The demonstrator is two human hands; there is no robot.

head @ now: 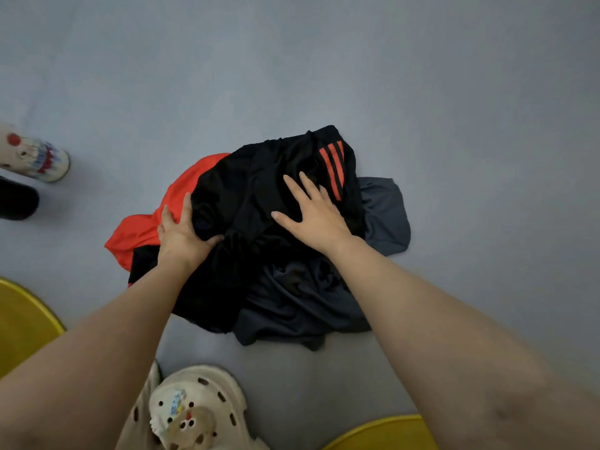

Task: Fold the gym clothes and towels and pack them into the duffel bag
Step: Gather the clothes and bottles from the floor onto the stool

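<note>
- While both hands are down on a heap of clothes on the grey floor (422, 76), the black shorts (256, 190) with red stripes lie on top of the heap, directly under the right hand (316, 216) and just to the right of the left hand (181, 233).
- Under the shorts, a red garment (143, 235) pokes out to the left, beneath and beyond the left hand.
- A dark grey garment (383, 216) spreads out past the right hand on its right side and runs back towards the person, below both wrists.
- Right hand: fingers straight and spread, palm flat on the black cloth, fingertips near the red stripes. It grips nothing.
- Left hand: it sits at the left edge of the shorts, thumb hooked into the black cloth and fingers lying along the fold where black meets red. Whether the fingers close fully round the cloth I cannot tell, but the thumb pinches the fabric.
- Both forearms are bare and reach forward and down from the bottom corners of the view, the left from the lower left, the right from the lower right.
- Near the left elbow stands a cream clog (198, 407) with small charms on it.
- Far to the left of the left hand, a second clog (35, 157) shows at the edge of the view.
- Yellow curved shapes (22, 323) sit at the lower left and bottom right edges; what they are I cannot tell.
</note>
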